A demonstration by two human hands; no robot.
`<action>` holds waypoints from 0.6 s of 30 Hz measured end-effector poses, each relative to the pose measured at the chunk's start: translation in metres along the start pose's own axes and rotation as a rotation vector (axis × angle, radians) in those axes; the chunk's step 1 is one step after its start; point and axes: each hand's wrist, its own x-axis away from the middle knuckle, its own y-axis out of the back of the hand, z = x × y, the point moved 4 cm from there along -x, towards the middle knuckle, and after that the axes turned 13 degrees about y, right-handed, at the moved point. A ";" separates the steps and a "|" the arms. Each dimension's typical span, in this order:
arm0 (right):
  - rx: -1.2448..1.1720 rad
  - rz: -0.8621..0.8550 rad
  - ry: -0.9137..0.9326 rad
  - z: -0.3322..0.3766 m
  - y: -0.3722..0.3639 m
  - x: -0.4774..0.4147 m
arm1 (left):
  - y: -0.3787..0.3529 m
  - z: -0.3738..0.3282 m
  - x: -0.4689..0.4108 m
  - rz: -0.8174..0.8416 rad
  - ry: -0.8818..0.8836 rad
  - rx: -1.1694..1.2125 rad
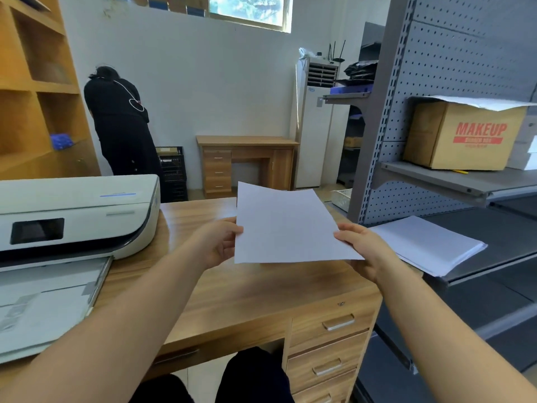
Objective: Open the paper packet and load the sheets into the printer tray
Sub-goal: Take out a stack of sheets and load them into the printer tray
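Observation:
I hold a thin batch of white sheets (286,225) flat in the air above the wooden desk (255,289). My left hand (218,242) grips its left edge and my right hand (363,248) grips its lower right corner. A white printer (75,210) stands on the desk at the left, its pulled-out tray (49,301) reaching toward me with paper in it. A stack of white paper (427,242) lies on the grey shelf at the right, apart from my hands.
Grey metal shelving (436,181) stands close on the right with a cardboard box (465,135) on an upper shelf. Desk drawers (328,344) are below right. A person in black (122,123) bends over at the far wall. Wooden cubbies (35,82) rise at the left.

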 end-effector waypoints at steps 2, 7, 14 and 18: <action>0.010 0.014 -0.009 -0.004 -0.015 -0.003 | 0.015 -0.003 0.000 -0.014 -0.004 -0.003; -0.027 0.062 -0.018 -0.012 -0.053 -0.005 | 0.051 -0.011 -0.002 -0.033 -0.015 0.032; -0.095 0.168 -0.038 -0.021 -0.106 -0.012 | 0.106 -0.009 -0.002 -0.110 0.002 0.133; -0.078 0.250 -0.044 -0.026 -0.137 -0.016 | 0.139 -0.007 0.004 -0.164 -0.008 0.174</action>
